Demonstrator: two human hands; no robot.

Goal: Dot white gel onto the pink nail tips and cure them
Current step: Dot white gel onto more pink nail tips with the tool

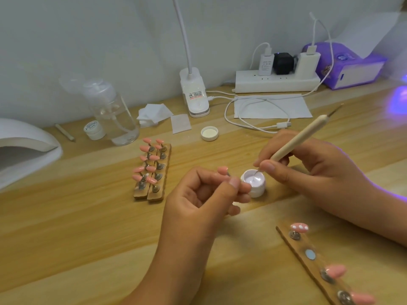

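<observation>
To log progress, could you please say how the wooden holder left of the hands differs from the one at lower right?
The left holder has two full rows of plain pink tips; the right holder is one row, its top tip dotted white, one seat bare. Both are wooden.

hands: left hand point(198, 201), right hand point(308, 167) | forearms bare | fingernails short, plain
</observation>
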